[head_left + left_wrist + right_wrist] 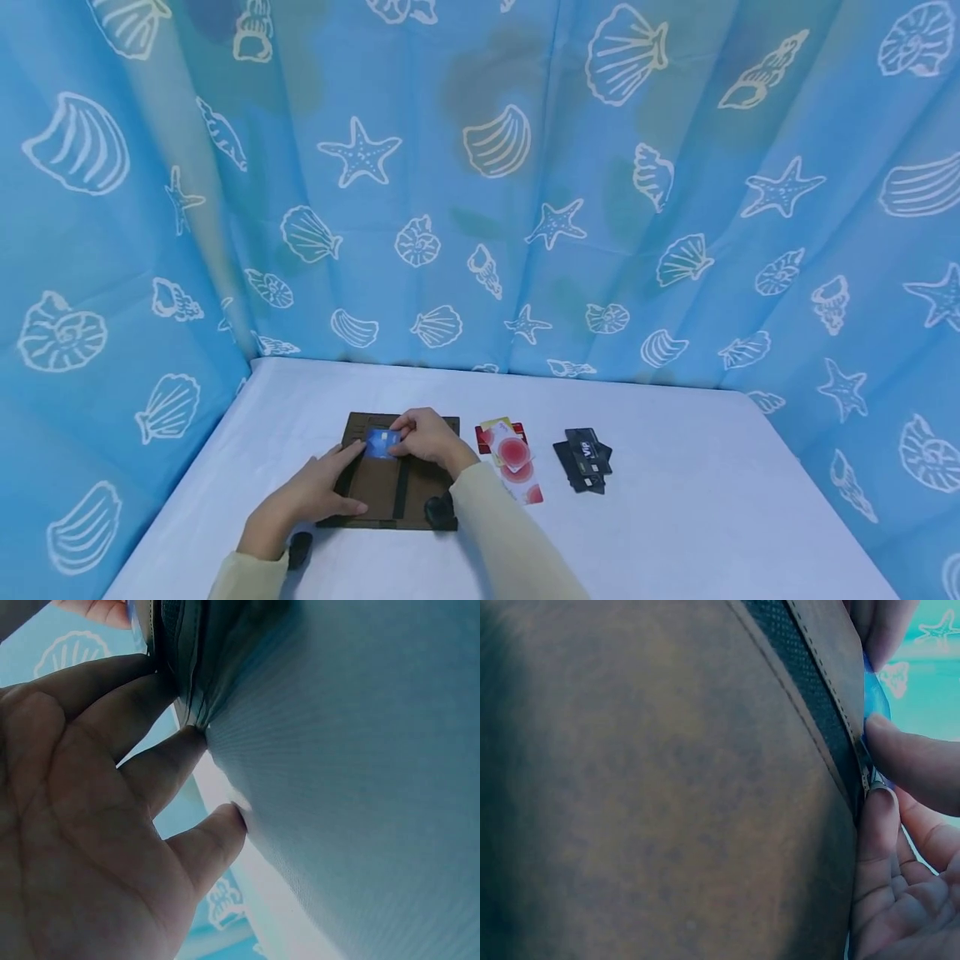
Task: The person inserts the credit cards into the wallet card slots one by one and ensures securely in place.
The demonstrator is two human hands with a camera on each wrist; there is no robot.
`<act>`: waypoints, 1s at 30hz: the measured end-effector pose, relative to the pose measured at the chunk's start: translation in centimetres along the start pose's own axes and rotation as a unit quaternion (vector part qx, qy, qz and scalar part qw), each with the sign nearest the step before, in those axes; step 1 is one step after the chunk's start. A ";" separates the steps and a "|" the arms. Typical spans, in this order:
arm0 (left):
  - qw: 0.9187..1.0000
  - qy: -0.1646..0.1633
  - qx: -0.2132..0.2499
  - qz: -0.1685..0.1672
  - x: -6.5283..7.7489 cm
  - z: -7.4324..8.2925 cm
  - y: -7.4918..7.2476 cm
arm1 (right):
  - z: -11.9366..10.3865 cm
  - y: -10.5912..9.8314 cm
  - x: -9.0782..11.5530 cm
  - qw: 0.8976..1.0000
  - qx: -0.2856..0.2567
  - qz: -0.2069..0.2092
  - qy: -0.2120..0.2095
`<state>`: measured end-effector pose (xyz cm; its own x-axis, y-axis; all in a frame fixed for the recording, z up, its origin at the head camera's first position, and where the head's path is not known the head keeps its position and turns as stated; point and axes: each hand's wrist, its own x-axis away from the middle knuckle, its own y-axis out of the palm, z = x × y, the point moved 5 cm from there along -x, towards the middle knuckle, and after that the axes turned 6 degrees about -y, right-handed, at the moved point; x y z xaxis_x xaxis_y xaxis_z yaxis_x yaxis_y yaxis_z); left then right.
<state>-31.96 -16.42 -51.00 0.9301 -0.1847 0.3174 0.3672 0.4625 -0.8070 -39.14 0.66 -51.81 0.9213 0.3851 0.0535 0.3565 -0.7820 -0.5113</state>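
Note:
A brown wallet point(373, 490) lies spread open on the white table, with a dark strap down its middle. A blue card point(380, 445) with a chip sits at the wallet's upper part. My right hand point(431, 440) pinches the card's right edge; in the right wrist view thumb and fingers meet at the blue card point(875, 697) beside the wallet point(667, 780). My left hand point(309, 493) rests along the wallet's left side, its fingertips near the card's left edge. The left wrist view has the fingers of the left hand point(90, 787) extended against the wallet's edge point(199, 660).
Right of the wallet lies a loose pile of red, white and yellow cards point(513, 454). Farther right is a stack of black cards point(585, 461). A blue curtain point(480, 208) with shell prints stands behind the white table point(675, 500).

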 end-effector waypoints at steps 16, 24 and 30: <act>1.000 0.003 -0.006 0.006 0.2 -0.3 -0.6 | -0.3 0.7 -0.3 1.000 -0.030 -0.001 -0.003; 1.000 0.009 -0.003 0.009 -0.1 0.0 -0.4 | -0.4 0.4 -0.2 1.000 0.006 -0.001 0.002; 1.000 0.007 -0.003 0.009 0.0 0.0 -0.2 | -0.3 0.5 0.0 1.000 0.007 -0.006 0.004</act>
<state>-32.02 -16.48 -50.87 0.9365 -0.1877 0.2961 0.3502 0.4608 -0.8155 -38.97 0.12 -51.85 0.9184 0.3902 0.0659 0.3649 -0.7706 -0.5226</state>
